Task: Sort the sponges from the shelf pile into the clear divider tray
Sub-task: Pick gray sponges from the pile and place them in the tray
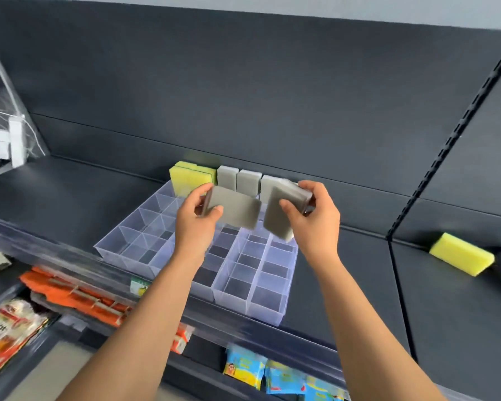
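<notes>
A clear divider tray (133,244) with many small compartments lies on the dark shelf. In its back row stand a yellow sponge (187,179) and several grey sponges (237,180) upright. Above the tray's middle, my left hand (195,224) grips one grey sponge (236,211) by its left edge. Beside it my right hand (313,218) holds a second grey sponge (276,218), tilted, over the tray's right side. The two held sponges are almost touching.
A loose yellow sponge (462,257) lies on the shelf at the far right, past the slotted upright post (434,166). Packaged goods (75,296) fill the lower shelf under the tray. A white plug block (10,144) hangs at the left.
</notes>
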